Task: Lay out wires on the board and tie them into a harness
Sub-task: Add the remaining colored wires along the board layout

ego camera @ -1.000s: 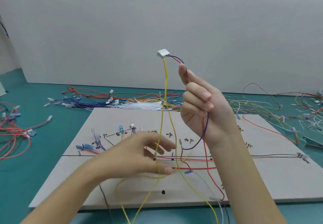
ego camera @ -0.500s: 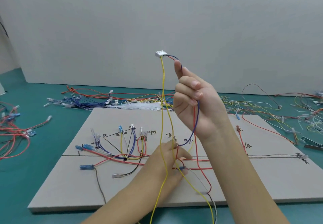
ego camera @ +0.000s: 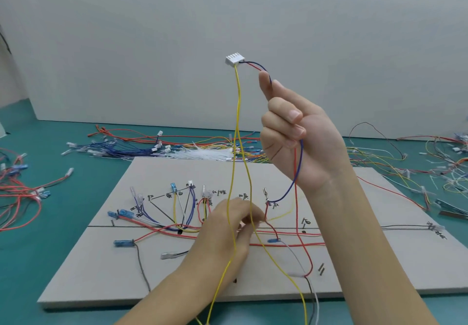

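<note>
Handwritten black characters dot the board (ego camera: 253, 281) beside the wire ends, too small and blurred for me to read with any certainty.

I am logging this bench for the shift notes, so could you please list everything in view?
white connector: one, white, held up in the air above the board
yellow wires: two, yellow, hanging from the connector down past the board's near edge
red and blue wires: two, running from the connector through the right hand's grip
board: one, grey-beige, flat on the table, with marked lines and laid-out wires
blue terminals: several, blue, at wire ends on the board's left part
loose wire piles: many, red, blue, white, yellow, behind and beside the board
table: one, teal
right hand: raised, pinching the red and blue wires
left hand: low over the board among the wires, grip unclear
</note>
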`<state>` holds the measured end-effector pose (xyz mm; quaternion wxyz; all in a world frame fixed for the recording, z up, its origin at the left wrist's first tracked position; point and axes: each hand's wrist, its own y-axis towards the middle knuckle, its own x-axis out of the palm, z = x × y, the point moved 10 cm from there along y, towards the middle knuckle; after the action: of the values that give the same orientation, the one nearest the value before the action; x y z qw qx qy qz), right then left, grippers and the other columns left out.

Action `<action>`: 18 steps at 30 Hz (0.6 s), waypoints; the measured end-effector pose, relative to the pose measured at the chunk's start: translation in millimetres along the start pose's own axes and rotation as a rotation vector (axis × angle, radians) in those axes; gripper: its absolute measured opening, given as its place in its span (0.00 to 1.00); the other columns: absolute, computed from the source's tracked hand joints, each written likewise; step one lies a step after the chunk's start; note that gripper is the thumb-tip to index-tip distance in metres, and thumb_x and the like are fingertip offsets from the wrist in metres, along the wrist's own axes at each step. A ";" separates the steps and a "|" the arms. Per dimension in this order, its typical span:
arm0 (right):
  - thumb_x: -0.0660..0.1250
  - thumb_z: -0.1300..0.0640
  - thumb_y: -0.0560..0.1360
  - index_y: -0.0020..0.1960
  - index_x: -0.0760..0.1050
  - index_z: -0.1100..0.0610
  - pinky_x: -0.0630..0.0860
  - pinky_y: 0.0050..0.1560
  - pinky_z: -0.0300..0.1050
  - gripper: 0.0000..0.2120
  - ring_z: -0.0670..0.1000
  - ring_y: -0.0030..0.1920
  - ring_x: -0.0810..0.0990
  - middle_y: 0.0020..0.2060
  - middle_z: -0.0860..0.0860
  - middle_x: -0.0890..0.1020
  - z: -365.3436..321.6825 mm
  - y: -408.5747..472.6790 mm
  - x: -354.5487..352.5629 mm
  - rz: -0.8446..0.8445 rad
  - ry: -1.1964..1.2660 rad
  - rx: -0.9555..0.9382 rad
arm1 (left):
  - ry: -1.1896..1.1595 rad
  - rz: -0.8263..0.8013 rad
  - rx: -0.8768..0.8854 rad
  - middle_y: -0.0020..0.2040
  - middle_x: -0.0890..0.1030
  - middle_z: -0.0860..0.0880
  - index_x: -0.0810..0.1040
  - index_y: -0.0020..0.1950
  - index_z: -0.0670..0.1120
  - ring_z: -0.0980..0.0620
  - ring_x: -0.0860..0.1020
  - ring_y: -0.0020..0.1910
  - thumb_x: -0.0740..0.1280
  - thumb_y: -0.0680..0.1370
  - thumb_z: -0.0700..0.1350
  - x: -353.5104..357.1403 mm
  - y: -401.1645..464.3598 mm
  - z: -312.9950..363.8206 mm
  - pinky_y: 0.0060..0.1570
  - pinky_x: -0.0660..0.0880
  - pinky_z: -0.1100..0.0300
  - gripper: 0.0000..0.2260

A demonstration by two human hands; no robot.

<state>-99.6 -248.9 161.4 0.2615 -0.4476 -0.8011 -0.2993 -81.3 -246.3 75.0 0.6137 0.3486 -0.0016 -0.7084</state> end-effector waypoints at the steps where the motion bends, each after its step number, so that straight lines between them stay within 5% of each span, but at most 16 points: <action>1: 0.56 0.57 0.77 0.52 0.73 0.57 0.59 0.17 0.33 0.09 0.44 0.16 0.64 0.18 0.48 0.67 -1.7 -0.5 0.5 -0.008 -0.011 -0.001 | -0.058 0.017 -0.015 0.42 0.80 0.54 0.83 0.49 0.48 0.57 0.76 0.45 0.68 0.74 0.31 -32.9 -33.9 -22.4 0.42 0.69 0.73 0.13; 4: 0.55 0.57 0.77 0.52 0.73 0.57 0.59 0.17 0.33 0.09 0.44 0.16 0.64 0.18 0.48 0.67 -6.7 -2.3 1.8 -0.021 -0.055 -0.007 | -0.130 0.014 -0.016 0.42 0.78 0.53 0.85 0.50 0.50 0.60 0.76 0.42 0.66 0.76 0.30 -40.3 -70.8 -39.0 0.41 0.68 0.73 0.16; 6: 0.56 0.57 0.77 0.52 0.73 0.56 0.58 0.17 0.33 0.09 0.44 0.16 0.64 0.18 0.48 0.67 -9.8 -3.1 3.2 -0.023 -0.088 -0.009 | -0.145 -0.152 -0.012 0.41 0.76 0.55 0.85 0.45 0.56 0.61 0.76 0.39 0.64 0.76 0.31 -23.0 -68.0 -27.0 0.39 0.69 0.72 0.20; 11: 0.55 0.57 0.77 0.52 0.73 0.56 0.57 0.17 0.33 0.09 0.44 0.16 0.63 0.18 0.47 0.67 -18.3 -1.2 10.8 -0.028 -0.137 -0.011 | -0.269 -0.302 -0.027 0.41 0.76 0.48 0.84 0.37 0.58 0.53 0.75 0.38 0.60 0.72 0.29 -27.7 -72.2 -39.6 0.41 0.71 0.70 0.25; 16: 0.50 0.57 0.82 0.52 0.72 0.57 0.54 0.18 0.32 0.12 0.44 0.15 0.63 0.18 0.48 0.67 -27.2 3.6 17.1 -0.046 -0.120 -0.007 | -0.050 -0.605 -0.021 0.39 0.76 0.46 0.86 0.41 0.52 0.44 0.74 0.38 0.60 0.71 0.31 -19.2 -80.5 -41.4 0.37 0.67 0.60 0.20; 18: 0.49 0.58 0.82 0.52 0.71 0.58 0.55 0.17 0.33 0.12 0.44 0.15 0.64 0.18 0.48 0.68 -32.6 5.6 18.7 -0.054 -0.052 -0.013 | 0.102 -0.709 -0.021 0.39 0.74 0.54 0.86 0.43 0.53 0.55 0.74 0.39 0.58 0.70 0.30 -14.4 -90.1 -45.3 0.39 0.70 0.60 0.23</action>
<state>-98.5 -259.4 197.9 0.2294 -0.4354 -0.8173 -0.2998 -137.0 -192.3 9.0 0.3326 0.3562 0.1574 -0.8589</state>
